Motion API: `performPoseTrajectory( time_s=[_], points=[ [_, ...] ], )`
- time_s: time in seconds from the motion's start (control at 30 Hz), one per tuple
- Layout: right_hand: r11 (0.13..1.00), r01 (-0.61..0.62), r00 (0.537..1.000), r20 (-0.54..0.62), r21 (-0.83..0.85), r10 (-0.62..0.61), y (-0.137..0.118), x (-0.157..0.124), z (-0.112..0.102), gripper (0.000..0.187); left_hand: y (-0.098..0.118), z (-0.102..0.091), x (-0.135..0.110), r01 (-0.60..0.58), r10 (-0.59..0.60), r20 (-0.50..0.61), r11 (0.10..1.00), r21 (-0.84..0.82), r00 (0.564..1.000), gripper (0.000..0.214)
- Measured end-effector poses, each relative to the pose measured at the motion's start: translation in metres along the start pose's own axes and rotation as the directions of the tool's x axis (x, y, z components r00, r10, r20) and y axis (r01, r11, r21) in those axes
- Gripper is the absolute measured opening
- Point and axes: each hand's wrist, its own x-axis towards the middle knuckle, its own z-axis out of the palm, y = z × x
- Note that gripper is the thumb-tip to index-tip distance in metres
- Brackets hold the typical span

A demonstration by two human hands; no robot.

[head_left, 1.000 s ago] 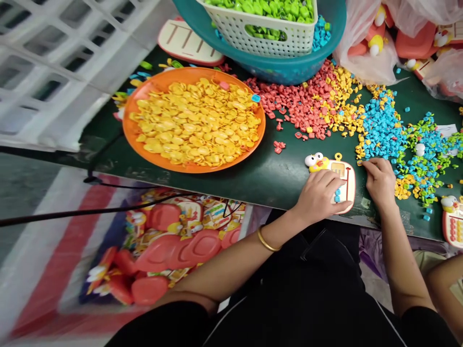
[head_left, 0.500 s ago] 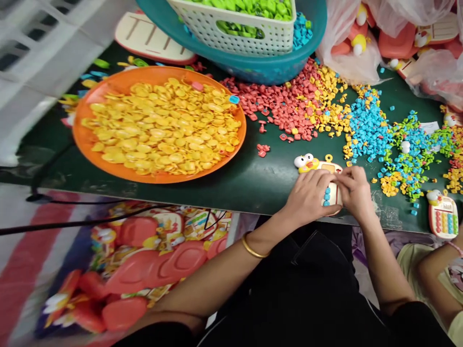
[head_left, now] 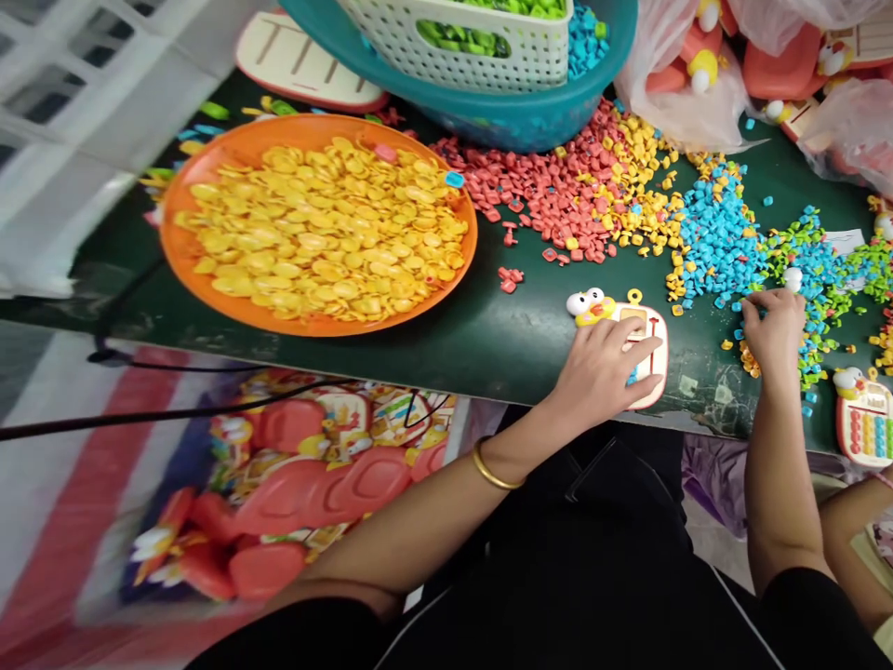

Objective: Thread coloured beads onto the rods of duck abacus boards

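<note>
My left hand [head_left: 606, 368] rests on a small toy calculator [head_left: 646, 328] with a yellow chick head, pressing it flat near the front edge of the dark green table [head_left: 502, 340]. Its fingers curl round the toy's lower side. My right hand [head_left: 773, 328] is out to the right, fingers bent down into a heap of blue, green and yellow plastic buttons [head_left: 802, 270]. Whether it holds a piece is hidden. A gold bangle [head_left: 492, 470] is on my left wrist.
An orange tray of yellow discs [head_left: 317, 228] sits left. Red buttons [head_left: 558, 200], a teal basin [head_left: 502, 116] holding a white basket, bagged toys [head_left: 704, 65] lie behind. A finished calculator [head_left: 865, 423] sits far right by another person's arm [head_left: 855, 549]. Packaged toys [head_left: 299, 484] lie below.
My right hand has left the toy calculator and moved right into the blue and green button heap. My left hand stays on the toy.
</note>
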Motion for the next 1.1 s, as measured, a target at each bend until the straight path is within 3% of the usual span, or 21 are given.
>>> performPoseTrajectory(
  time_s=[0.1,0.2,0.33,0.5,0.67,0.77,0.87,0.93,1.0,1.03,1.1],
  points=[
    [0.999,0.037,0.999,-0.008,0.030,-0.037,-0.027,-0.016,-0.004,0.013,0.003,-0.002,-0.001,-0.008,0.008,-0.001,1.000,0.017,1.000,0.037],
    [0.972,0.119,0.987,0.082,0.201,-0.137,-0.063,-0.031,-0.002,0.014,0.005,-0.004,-0.001,0.002,-0.002,-0.014,0.999,0.041,1.000,0.036],
    [0.913,0.038,0.965,0.221,0.405,-0.139,-0.097,-0.038,0.013,0.012,0.011,-0.005,0.007,0.096,-0.094,-0.025,0.990,0.098,0.995,0.024],
    [0.875,-0.067,0.947,0.307,0.479,-0.096,-0.107,-0.039,0.030,0.006,0.011,-0.002,0.014,0.149,-0.142,-0.068,0.982,0.118,0.988,0.020],
    [0.903,0.088,0.944,0.255,0.421,-0.210,-0.112,-0.053,0.022,0.023,0.009,0.002,0.012,0.192,-0.187,-0.116,0.981,0.035,0.975,0.016],
    [0.932,0.154,0.904,0.335,0.327,-0.267,-0.109,-0.055,0.010,0.033,0.007,0.001,0.014,0.134,-0.134,-0.089,0.991,0.000,0.987,0.024],
    [0.924,0.199,0.856,0.400,0.327,-0.326,-0.090,-0.044,0.000,0.038,0.005,0.000,0.016,0.048,-0.048,-0.020,0.999,0.003,0.999,0.029],
    [0.949,0.173,0.927,0.281,0.265,-0.247,-0.066,-0.029,-0.003,0.033,0.004,-0.001,0.017,0.019,-0.019,0.006,1.000,0.013,1.000,0.028],
    [0.991,0.058,0.994,0.089,0.122,-0.070,-0.037,-0.011,-0.004,0.021,0.003,-0.002,0.017,-0.005,0.005,0.014,1.000,0.009,1.000,0.027],
    [0.998,-0.007,1.000,0.028,0.060,0.006,-0.024,-0.003,-0.003,0.017,0.003,-0.003,0.017,-0.010,0.010,0.011,1.000,-0.002,1.000,0.026],
    [0.997,-0.072,0.996,0.042,0.000,0.072,-0.006,0.008,-0.002,0.011,0.004,-0.004,0.017,-0.010,0.010,-0.001,0.999,-0.034,1.000,0.022]
  ],
)
